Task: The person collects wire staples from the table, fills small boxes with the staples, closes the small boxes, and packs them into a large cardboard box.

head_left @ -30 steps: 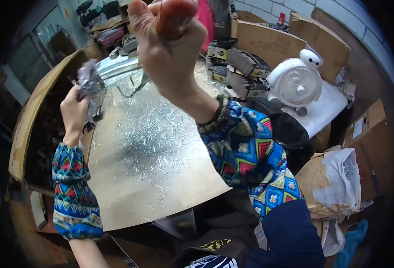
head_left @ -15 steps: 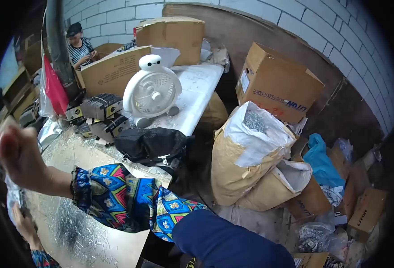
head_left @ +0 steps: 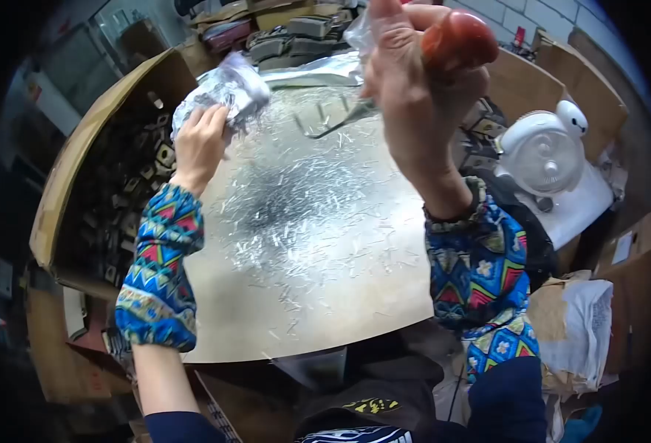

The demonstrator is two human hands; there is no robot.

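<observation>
My left hand point(head_left: 201, 148), at the upper left, is closed on a crumpled, clear silvery plastic bag point(head_left: 229, 92) beside the carton's edge. High on the right, close to the camera, my right hand point(head_left: 421, 96) is closed around a shiny, reddish, rounded thing point(head_left: 460, 40), which I cannot identify. Both forearms wear patterned blue sleeves. Between and below the hands lies a pale tabletop point(head_left: 369, 310) with a spread of small, thin metal pieces point(head_left: 296, 207), densest in the middle. A bent wire or strap point(head_left: 329, 125) rests near the table's far edge.
An open carton point(head_left: 81, 162) with many small dark parts stands on the left. At the right are a white fan point(head_left: 543, 155) on a white surface point(head_left: 584, 210) and a paper sack point(head_left: 569, 325). Dark stacked packs point(head_left: 296, 44) sit beyond the table.
The view swung right, then back to the table. Compared with one second ago, both hands appear farther right, and the plastic in my left hand looks more spread out.
</observation>
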